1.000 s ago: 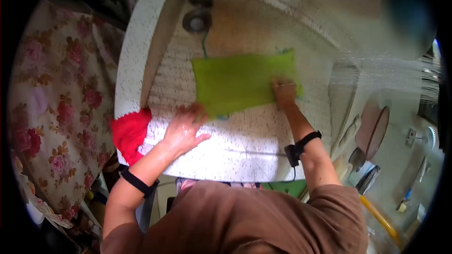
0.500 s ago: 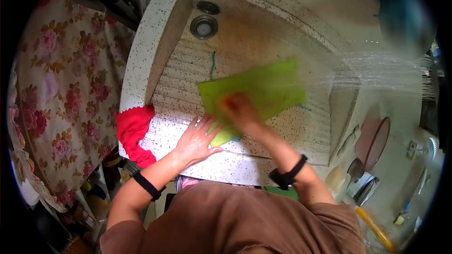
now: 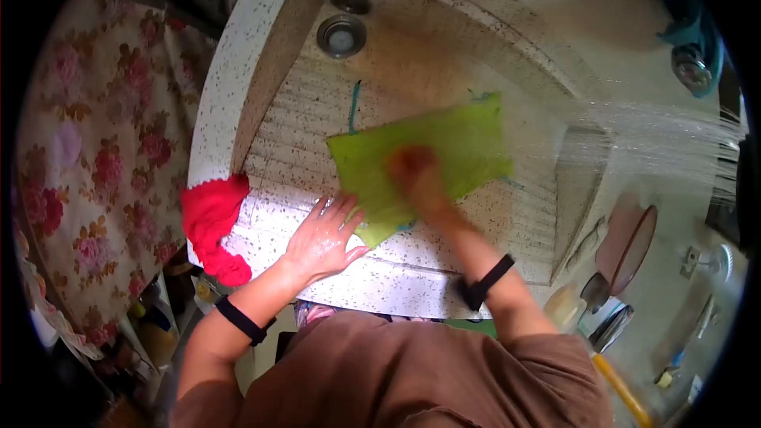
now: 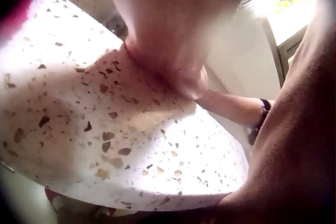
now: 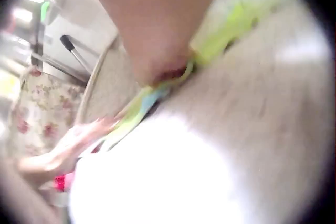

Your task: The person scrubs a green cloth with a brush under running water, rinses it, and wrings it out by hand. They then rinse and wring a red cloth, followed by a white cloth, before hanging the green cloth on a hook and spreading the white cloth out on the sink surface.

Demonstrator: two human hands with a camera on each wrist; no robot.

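A yellow-green cloth (image 3: 468,139) lies spread on the ribbed floor of a speckled stone sink (image 3: 261,143), with blue-green strings at its corners. My left hand (image 3: 321,238) rests flat with fingers spread, fingertips at the cloth's near left corner. Wet skin glistens on its back. On the middle of the cloth is my right hand (image 3: 420,182), blurred by motion, with a reddish patch at its front. Cannot tell whether it grips something. In the right wrist view the same hand (image 5: 163,66) presses down where the cloth (image 5: 220,40) bunches under it.
A red cloth (image 3: 214,226) hangs over the sink's left rim. The round drain (image 3: 342,36) lies at the far left corner. Water (image 3: 658,131) sprays in from the right. A floral curtain (image 3: 103,166) hangs on the left; a pink basin (image 3: 630,242) stands on the right.
My right hand has moved left from the cloth's right end to its middle. The cloth has turned, its left side coming closer to me. The left hand stays near its corner.
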